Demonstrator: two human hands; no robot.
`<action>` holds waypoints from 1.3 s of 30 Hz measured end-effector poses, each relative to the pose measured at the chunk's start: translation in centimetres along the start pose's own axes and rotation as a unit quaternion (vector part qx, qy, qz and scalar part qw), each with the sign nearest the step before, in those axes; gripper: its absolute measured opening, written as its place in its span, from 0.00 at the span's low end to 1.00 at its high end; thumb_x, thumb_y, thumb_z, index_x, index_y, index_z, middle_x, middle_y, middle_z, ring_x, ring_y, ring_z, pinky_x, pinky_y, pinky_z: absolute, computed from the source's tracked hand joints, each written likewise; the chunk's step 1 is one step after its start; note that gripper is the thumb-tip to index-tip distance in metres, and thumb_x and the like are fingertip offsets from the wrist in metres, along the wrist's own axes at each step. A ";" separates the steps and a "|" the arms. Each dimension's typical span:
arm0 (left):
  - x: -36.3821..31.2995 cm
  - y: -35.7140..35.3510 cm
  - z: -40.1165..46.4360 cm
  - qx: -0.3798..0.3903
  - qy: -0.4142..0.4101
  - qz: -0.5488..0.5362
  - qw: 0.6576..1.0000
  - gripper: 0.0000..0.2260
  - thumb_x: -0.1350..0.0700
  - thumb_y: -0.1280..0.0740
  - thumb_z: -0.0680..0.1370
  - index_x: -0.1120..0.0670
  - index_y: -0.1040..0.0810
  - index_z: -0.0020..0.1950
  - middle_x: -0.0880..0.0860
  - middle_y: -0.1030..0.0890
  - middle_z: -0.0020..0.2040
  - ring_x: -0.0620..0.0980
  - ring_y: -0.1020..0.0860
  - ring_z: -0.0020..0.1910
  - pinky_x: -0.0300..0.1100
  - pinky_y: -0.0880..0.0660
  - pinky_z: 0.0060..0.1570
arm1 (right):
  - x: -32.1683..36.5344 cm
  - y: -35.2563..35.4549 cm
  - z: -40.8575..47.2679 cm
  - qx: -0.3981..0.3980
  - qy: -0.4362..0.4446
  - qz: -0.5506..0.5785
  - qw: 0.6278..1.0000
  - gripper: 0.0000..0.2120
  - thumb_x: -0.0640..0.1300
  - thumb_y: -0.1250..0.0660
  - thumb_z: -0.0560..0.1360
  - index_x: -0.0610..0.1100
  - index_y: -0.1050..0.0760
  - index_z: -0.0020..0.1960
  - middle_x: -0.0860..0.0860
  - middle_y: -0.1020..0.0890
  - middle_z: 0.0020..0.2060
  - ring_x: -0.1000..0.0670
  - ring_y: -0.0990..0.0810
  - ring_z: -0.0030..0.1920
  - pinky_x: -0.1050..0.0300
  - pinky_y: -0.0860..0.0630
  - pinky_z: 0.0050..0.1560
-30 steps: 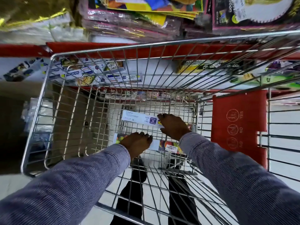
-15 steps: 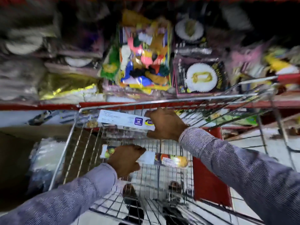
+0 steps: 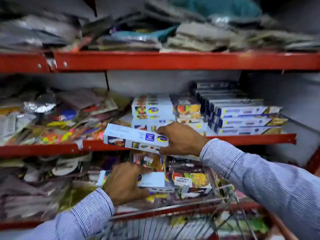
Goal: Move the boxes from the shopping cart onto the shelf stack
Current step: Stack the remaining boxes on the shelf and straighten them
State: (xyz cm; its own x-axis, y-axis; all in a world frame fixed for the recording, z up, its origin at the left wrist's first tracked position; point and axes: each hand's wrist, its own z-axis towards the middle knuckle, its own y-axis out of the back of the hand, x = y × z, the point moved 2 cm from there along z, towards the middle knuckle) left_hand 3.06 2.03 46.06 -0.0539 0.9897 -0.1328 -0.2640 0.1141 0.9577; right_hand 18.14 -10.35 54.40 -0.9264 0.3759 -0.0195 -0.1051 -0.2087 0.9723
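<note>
One long white box (image 3: 135,138) is up in the air by the shelf stack (image 3: 152,110), tilted a bit; another box (image 3: 173,181) (with fruit pictures) is lower, above the cart (image 3: 173,210)

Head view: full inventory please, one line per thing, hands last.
long white cardboard box marked 30: one, white and blue, in the right hand, before the middle shelf
long white box with fruit print: one, in the left hand, above the cart
stacked white boxes: several, middle shelf
stacked blue-ended boxes: several, right of those
red metal shelves: three levels visible
flat packets: many, mixed colours, blurred
wire shopping cart: one, bottom
right hand: gripping
left hand: gripping
</note>
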 end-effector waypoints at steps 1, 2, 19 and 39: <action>-0.2 1.1 1.0 -0.009 0.002 0.015 1.000 0.28 0.33 0.32 0.59 0.39 0.20 0.57 0.48 0.14 0.40 0.50 0.17 0.41 0.43 0.22 0.38 | -0.5 1.0 0.4 -0.007 -0.005 -0.003 1.000 0.25 0.59 0.30 0.67 0.47 0.25 0.59 0.45 0.17 0.51 0.41 0.20 0.50 0.52 0.23 0.42; -0.3 1.9 1.9 -0.008 0.006 0.026 1.000 0.27 0.33 0.33 0.59 0.41 0.20 0.55 0.48 0.15 0.38 0.50 0.18 0.39 0.43 0.23 0.37 | -1.1 1.6 0.7 -0.012 -0.010 -0.006 1.000 0.26 0.58 0.31 0.68 0.46 0.26 0.61 0.45 0.17 0.52 0.41 0.20 0.51 0.51 0.22 0.45; 1.3 6.0 14.6 -0.025 -0.006 -0.081 0.996 0.26 0.35 0.29 0.60 0.41 0.17 0.56 0.43 0.14 0.50 0.43 0.17 0.46 0.44 0.19 0.48 | -12.5 0.8 10.1 0.083 -0.096 0.003 0.992 0.29 0.48 0.34 0.76 0.43 0.37 0.74 0.42 0.29 0.69 0.41 0.30 0.69 0.47 0.30 0.68; 3.3 5.3 16.8 -0.032 0.024 -0.036 0.999 0.30 0.39 0.27 0.59 0.41 0.20 0.61 0.44 0.16 0.56 0.46 0.21 0.53 0.47 0.22 0.54 | -13.7 -1.2 13.2 0.018 -0.071 -0.030 0.997 0.22 0.48 0.32 0.73 0.42 0.26 0.65 0.42 0.27 0.62 0.41 0.26 0.62 0.46 0.25 0.62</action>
State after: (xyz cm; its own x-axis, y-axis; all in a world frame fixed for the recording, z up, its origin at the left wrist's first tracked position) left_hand 17.71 7.32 55.00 -0.0781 0.9738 -0.2136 -0.3296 0.1770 0.9274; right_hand 35.72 -3.29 56.55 -0.8584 0.5108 -0.0476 -0.1438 -0.1505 0.9781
